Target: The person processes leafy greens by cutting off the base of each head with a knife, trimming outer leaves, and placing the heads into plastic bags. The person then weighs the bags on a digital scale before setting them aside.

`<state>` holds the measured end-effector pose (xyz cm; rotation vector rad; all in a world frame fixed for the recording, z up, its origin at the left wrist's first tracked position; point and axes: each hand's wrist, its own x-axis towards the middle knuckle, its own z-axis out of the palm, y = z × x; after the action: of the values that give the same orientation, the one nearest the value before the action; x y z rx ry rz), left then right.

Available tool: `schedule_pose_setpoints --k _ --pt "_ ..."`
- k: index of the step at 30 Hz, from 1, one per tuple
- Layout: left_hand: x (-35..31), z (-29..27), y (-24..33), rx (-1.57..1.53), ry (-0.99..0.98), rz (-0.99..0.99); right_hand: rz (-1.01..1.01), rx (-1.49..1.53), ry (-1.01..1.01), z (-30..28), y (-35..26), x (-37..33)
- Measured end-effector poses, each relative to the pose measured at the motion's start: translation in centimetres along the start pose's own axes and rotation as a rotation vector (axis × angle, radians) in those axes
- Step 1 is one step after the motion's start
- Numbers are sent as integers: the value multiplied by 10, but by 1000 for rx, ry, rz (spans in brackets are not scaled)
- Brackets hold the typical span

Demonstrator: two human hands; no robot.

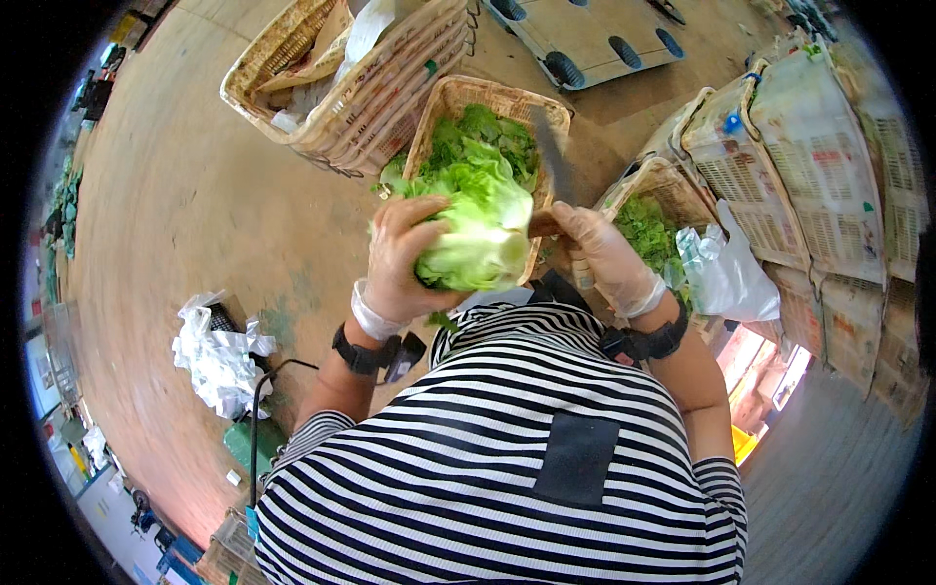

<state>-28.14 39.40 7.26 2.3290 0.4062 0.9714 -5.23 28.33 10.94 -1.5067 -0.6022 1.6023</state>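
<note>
My gloved left hand (398, 258) is wrapped round a head of green lettuce (480, 219), its pale cut-end side turned toward me. In my gloved right hand (609, 255) is a knife (545, 224), gripped by its brown wooden handle. The grey blade points up and away, blurred, on the right of the lettuce. Both hands are above a plastic basket (425, 127) that holds loose green leaves (502, 129). Part of this basket is hidden behind the lettuce.
Stacked baskets (390, 83) stand at the far left, and tall crate stacks (780, 166) on the right. Beside these are a leafy basket (651, 219) and a white plastic bag (726, 268). Crumpled plastic (219, 361) lies at left; a grey pallet (609, 39) lies ahead.
</note>
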Motion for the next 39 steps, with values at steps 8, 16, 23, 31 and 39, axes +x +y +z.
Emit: schedule_pose_setpoints --k 8,16,23,31,39 --pt "39 5 5 536 54 380 -112 603 -23 13 17 17" --pt "30 60 3 -1531 272 -694 -641 311 233 -13 26 22" --pt "26 98 -12 -1890 495 -908 -746 -199 450 5 34 34" --pt "-3 46 -44 -1203 222 -629 -327 -390 610 -71 84 65" --pt "11 60 -23 -390 164 -304 -484 171 403 -25 33 6"
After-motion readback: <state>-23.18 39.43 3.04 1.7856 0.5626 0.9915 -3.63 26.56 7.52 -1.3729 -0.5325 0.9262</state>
